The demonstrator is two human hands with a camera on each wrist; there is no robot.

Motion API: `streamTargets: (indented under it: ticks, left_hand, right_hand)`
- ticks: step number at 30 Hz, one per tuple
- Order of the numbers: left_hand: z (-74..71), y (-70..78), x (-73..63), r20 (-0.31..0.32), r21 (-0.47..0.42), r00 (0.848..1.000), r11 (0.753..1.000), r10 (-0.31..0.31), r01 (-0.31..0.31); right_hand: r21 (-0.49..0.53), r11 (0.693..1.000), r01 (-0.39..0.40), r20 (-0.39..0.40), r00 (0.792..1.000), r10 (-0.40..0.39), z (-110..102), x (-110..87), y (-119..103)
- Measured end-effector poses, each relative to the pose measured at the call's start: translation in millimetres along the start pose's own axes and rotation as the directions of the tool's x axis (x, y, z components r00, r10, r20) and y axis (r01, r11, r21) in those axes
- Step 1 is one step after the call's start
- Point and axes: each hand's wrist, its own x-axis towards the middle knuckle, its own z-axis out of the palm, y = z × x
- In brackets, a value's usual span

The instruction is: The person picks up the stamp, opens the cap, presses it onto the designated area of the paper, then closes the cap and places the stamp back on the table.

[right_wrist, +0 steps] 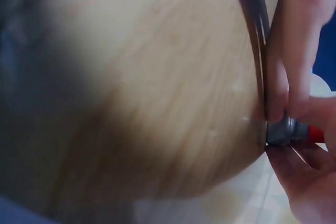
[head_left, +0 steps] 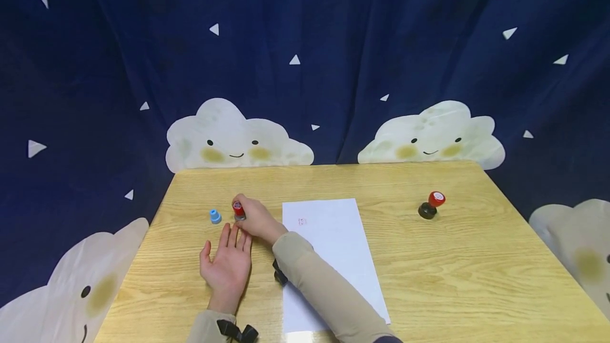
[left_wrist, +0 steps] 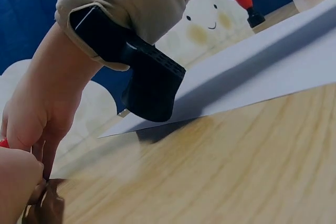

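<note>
A red-handled stamp with a dark base (head_left: 238,208) stands on the table at the left. My right hand (head_left: 257,219) holds it from the right side, thumb and fingers round it. In the right wrist view the grey base of the stamp (right_wrist: 282,130) shows between fingers, its underside at the tabletop. My left hand (head_left: 227,268) lies palm up just in front, fingers extended, their tips close to the stamp and the right hand; whether they touch it I cannot tell. A small blue cap-like piece (head_left: 215,216) stands left of the stamp.
White paper (head_left: 333,247) lies mid-table, with a small red imprint (head_left: 302,222) near its top left; my right forearm crosses over it. Another red-handled stamp with a black base (head_left: 431,205) stands tilted at the right. A dark blue curtain (head_left: 305,68) hangs behind the wooden table (head_left: 452,279).
</note>
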Motion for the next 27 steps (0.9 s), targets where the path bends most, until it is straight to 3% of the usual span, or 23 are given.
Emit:
streamTargets:
  ticks: [5, 8, 21, 27]
  left_hand:
    - [0.4, -0.6, 0.6, -0.001, -0.004, 1.0, 1.0, -0.005, 0.005]
    - [1.0, -0.8, 0.7, 0.005, 0.013, 1.0, 1.0, 0.007, -0.007]
    - [-1.6, 0.7, 1.0, 0.046, -0.015, 0.999, 1.0, 0.004, -0.003]
    - [-4.2, 1.5, 0.8, 0.098, -0.033, 0.995, 0.999, -0.012, 0.015]
  right_hand:
    - [-0.045, 0.999, -0.017, -0.056, 0.998, 0.015, -1, 0.6, 0]
    - [-0.022, 1.0, -0.021, -0.065, 0.998, 0.019, -4, 0.4, 0]
    - [0.008, 1.0, -0.019, -0.034, 0.999, 0.019, -22, -7.1, -15]
    - [0.006, 1.0, -0.011, -0.034, 0.999, 0.012, -35, -16.5, -22]
